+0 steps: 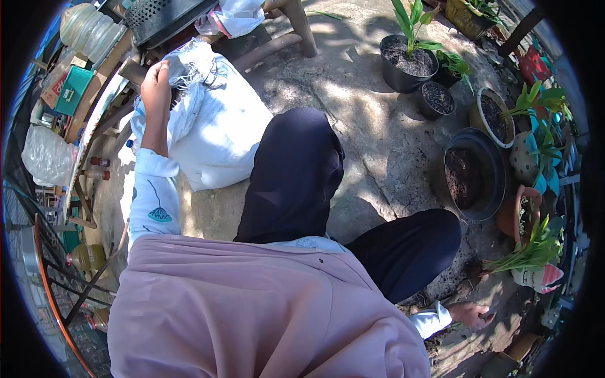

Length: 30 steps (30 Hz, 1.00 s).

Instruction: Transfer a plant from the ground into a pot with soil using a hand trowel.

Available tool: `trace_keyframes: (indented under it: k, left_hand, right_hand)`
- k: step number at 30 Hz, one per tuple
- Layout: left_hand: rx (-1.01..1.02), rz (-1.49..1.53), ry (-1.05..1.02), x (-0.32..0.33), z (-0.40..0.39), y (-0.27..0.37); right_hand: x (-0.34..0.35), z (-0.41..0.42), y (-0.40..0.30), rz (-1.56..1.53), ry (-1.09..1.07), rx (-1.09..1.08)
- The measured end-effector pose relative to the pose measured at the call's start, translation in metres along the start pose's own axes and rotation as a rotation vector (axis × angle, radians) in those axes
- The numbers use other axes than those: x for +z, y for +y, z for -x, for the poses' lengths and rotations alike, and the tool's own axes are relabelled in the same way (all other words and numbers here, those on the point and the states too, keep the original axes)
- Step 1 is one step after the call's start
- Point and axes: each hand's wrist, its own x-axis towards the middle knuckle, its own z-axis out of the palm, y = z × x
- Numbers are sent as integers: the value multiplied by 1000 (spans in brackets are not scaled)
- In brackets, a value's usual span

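Note:
My left hand [157, 92] is at the frayed mouth of a white woven sack [222, 123] at the upper left; whether its fingers grip the edge is not clear. Down at the lower right, my right hand [471, 315] is low over the ground with its fingers bent, and I cannot tell if it holds anything. Above that hand lies a bunch of leafy green plants [524, 257] with bare roots. Dark soil [462, 177] partly fills a wide black basin [498, 189] at the right. A terracotta pot [531, 198] stands beside the basin.
Black pots [401, 80] [437, 111] with soil and a pale-rimmed pot [509, 134] stand at the upper right. A wooden stool or chair leg [302, 28] is beyond the sack. At the left are a table edge [87, 141], a green box [74, 90] and plastic bottles [97, 175].

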Motion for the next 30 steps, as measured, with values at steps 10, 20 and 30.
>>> trace_keyframes:
  k: [10, 20, 30]
  left_hand:
    - [129, -610, -580, -33, 34, -101]
    - [-664, 346, -500, -49, -30, -152]
    - [-279, -523, -557, -5, -48, -256]
  right_hand:
    - [58, 175, -383, -1122, -860, -611]
    - [-55, 557, -520, -1298, -2154, -1166]
    - [-69, 652, -494, -277, -1981, -1813]
